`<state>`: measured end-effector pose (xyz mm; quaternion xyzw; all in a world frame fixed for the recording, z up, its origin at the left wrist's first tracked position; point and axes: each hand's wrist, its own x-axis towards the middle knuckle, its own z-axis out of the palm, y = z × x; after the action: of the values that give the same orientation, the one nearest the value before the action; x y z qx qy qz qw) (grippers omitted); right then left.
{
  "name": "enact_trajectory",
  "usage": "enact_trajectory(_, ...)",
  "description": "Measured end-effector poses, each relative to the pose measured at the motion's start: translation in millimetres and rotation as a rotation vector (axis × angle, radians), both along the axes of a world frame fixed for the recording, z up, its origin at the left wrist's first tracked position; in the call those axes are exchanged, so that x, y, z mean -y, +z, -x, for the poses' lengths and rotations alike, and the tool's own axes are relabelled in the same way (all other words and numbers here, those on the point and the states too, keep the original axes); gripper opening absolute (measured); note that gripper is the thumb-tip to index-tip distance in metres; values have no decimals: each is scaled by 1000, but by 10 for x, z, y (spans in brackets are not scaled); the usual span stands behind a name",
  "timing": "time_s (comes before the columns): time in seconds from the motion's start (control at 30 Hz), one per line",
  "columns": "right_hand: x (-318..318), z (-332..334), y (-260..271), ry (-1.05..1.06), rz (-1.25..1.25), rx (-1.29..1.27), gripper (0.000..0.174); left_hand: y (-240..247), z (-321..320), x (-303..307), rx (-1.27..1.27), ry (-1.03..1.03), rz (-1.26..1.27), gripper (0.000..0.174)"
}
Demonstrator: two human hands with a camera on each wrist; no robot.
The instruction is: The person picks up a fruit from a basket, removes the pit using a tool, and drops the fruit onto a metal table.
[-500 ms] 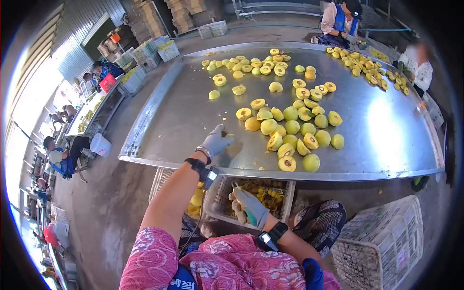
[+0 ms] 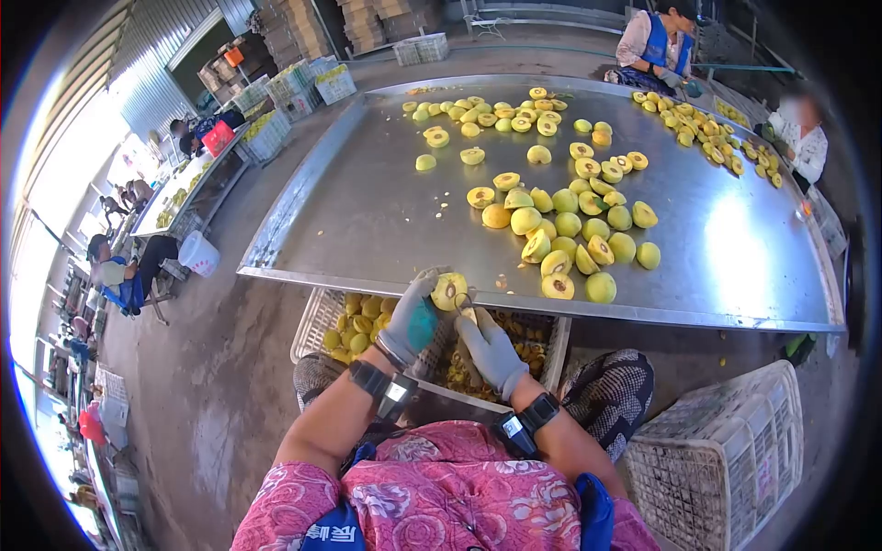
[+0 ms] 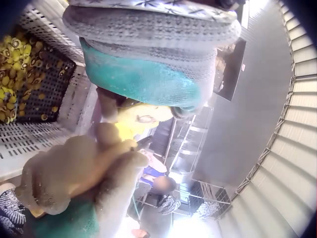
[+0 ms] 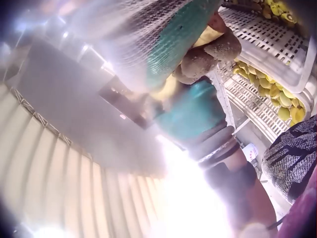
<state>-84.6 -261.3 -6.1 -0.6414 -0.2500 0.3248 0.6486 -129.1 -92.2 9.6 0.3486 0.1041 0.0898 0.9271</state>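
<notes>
In the head view the gloved left hand (image 2: pixel 413 318) holds a halved yellow-green fruit (image 2: pixel 449 291) just off the near edge of the metal table (image 2: pixel 367 202). Close against it, the gloved right hand (image 2: pixel 492 351) grips a small tool with a looped metal end (image 2: pixel 464 300) that touches the fruit's side. The left wrist view shows the fruit's yellow cut face (image 3: pixel 143 119) between the two gloves. Glove and fingers partly hide the fruit (image 4: pixel 166 89) in the right wrist view.
Many whole and halved fruits (image 2: pixel 568 225) lie across the table. Below its near edge stand a crate of fruit halves (image 2: pixel 317 323) and a crate of scraps (image 2: pixel 553 360). An overturned crate (image 2: pixel 726 459) is at the right. Other people (image 2: pixel 657 50) sit around.
The left hand has come back from the tabletop and now holds a fruit half. The right hand has risen from above the scrap crate to meet it.
</notes>
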Motion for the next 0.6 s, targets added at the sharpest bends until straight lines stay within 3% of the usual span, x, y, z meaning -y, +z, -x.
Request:
enact_trajectory(0.07, -13, -9, -16, -19, 4, 94, 37, -77, 18, 5, -14, 17, -116, 35)
enact_trajectory(0.27, -68, -1, -90, -67, -22, 244, 39, 0, 95, 203, -39, 22, -126, 31)
enact_trajectory(0.37, -84, 20, -81, -21, 69, 241, 39, -249, 59, 148, -11, 108, -140, 33)
enact_trajectory(0.6, -94, 25, -86, 7, 159, 221, 45, -311, -60, 258, -27, 257, -141, 41)
